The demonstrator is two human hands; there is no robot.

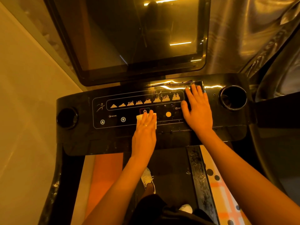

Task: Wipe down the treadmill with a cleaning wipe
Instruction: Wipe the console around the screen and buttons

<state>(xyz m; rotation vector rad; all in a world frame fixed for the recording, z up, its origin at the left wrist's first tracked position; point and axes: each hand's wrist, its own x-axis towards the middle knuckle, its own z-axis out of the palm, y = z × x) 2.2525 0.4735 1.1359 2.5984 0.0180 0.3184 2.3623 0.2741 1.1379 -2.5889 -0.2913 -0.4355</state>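
Observation:
The treadmill's black control console [81, 137] spans the middle of the view, with printed program icons, arrow buttons and a yellow dot. A white cleaning wipe [140, 117] lies flat on the panel just below the power button. My left hand [144, 132] presses down on the wipe with straight fingers, covering most of it. My right hand [198, 109] rests flat and spread on the right part of the console, beside the panel's edge, holding nothing.
A large dark screen [139, 34] rises behind the console. Round cup holders sit at the left [67, 118] and right [233, 97] ends. The treadmill belt [172, 168] and my white shoes [147, 177] are below. A wall is at the left.

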